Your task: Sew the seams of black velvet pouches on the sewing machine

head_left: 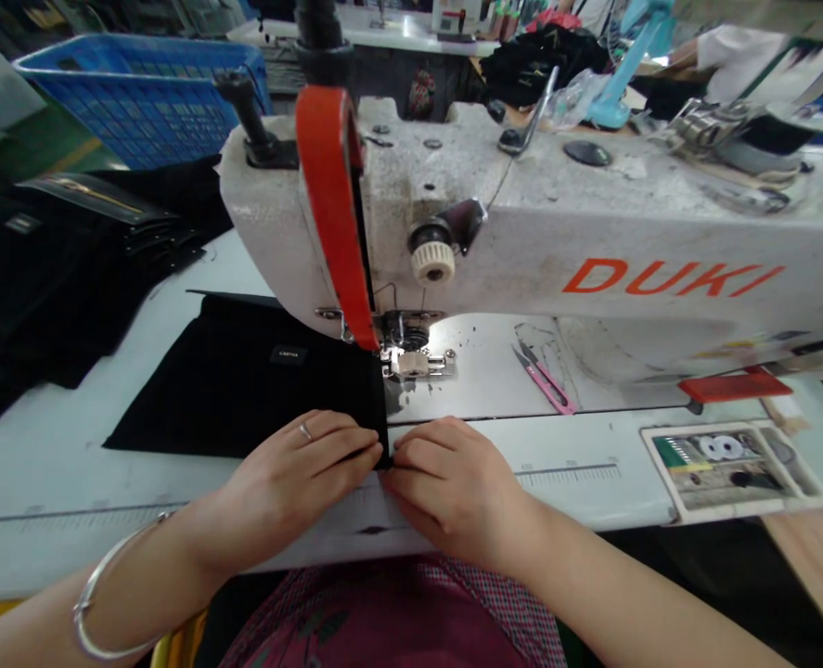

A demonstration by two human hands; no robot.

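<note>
A black fabric piece (244, 380) with a small label lies flat on the sewing table, its right edge running up to the presser foot (411, 360) of a white sewing machine (592, 232). My left hand (292, 478) rests on the fabric's near right corner, fingers pinched on the edge. My right hand (445, 482) meets it from the right, fingers curled and pinching the same corner. A ring shows on my left hand and a bangle on that wrist.
Pink thread snips (546, 380) lie on the machine bed right of the needle. A stack of black pieces (70, 269) sits at the left, a blue crate (147, 93) behind it. A small tray (731, 464) is set into the table at right.
</note>
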